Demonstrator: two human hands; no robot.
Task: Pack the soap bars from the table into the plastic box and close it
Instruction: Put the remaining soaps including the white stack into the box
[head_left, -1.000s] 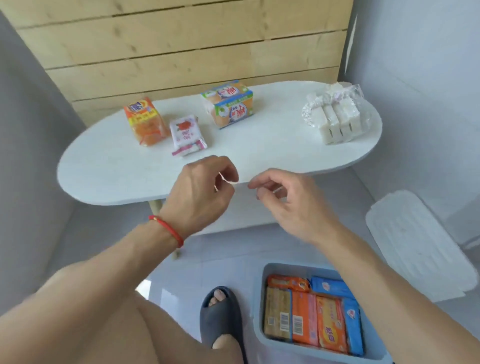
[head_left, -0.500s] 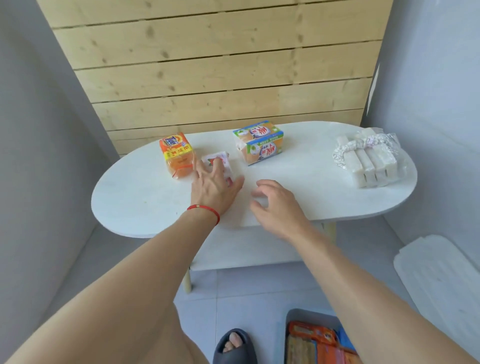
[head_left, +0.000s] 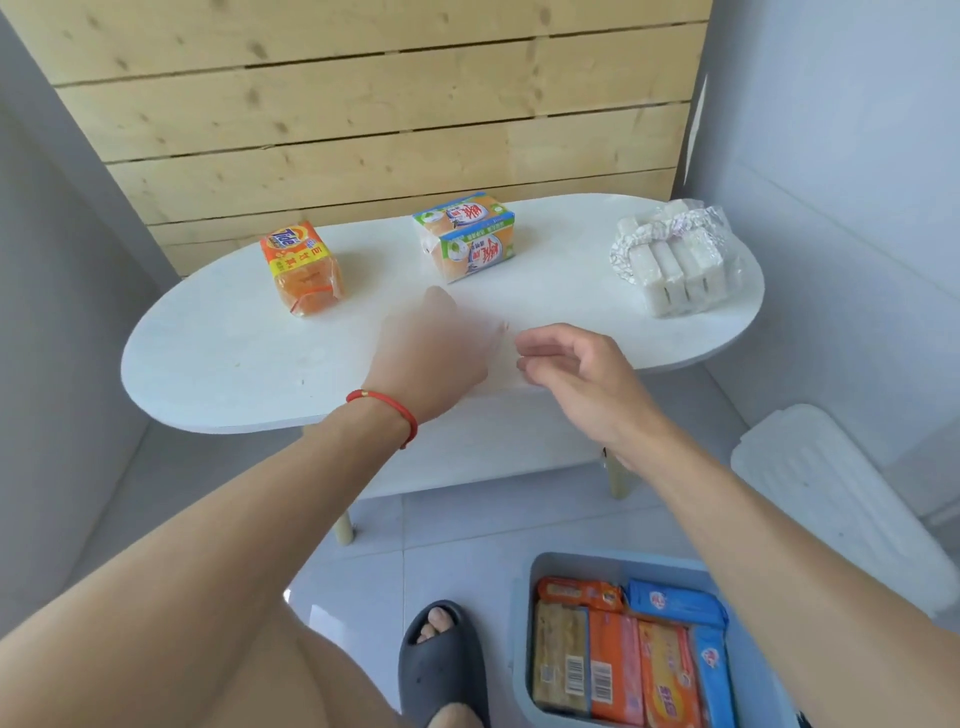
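On the white oval table (head_left: 234, 353) stand an orange Tide soap pack (head_left: 304, 267) at the left, a green-and-orange soap pack (head_left: 467, 236) in the middle and a wrapped bundle of white bars (head_left: 675, 265) at the right. My left hand (head_left: 436, 353), blurred by motion, hovers over the table's front middle, closed over a small white-and-red soap pack of which only a pale edge shows. My right hand (head_left: 576, 374) is beside it, fingers loosely curled and holding nothing. The blue-grey plastic box (head_left: 519, 623) sits open on the floor below, holding several soap bars.
The box's white lid (head_left: 831, 499) lies on the floor at the right, near the wall. A foot in a dark slipper (head_left: 441, 660) rests just left of the box. A wooden plank wall stands behind the table.
My left hand reached the white-and-red pack between the two coloured packs and drew back toward the table's front; the pack is gone from that spot. My right hand stayed near the front edge.
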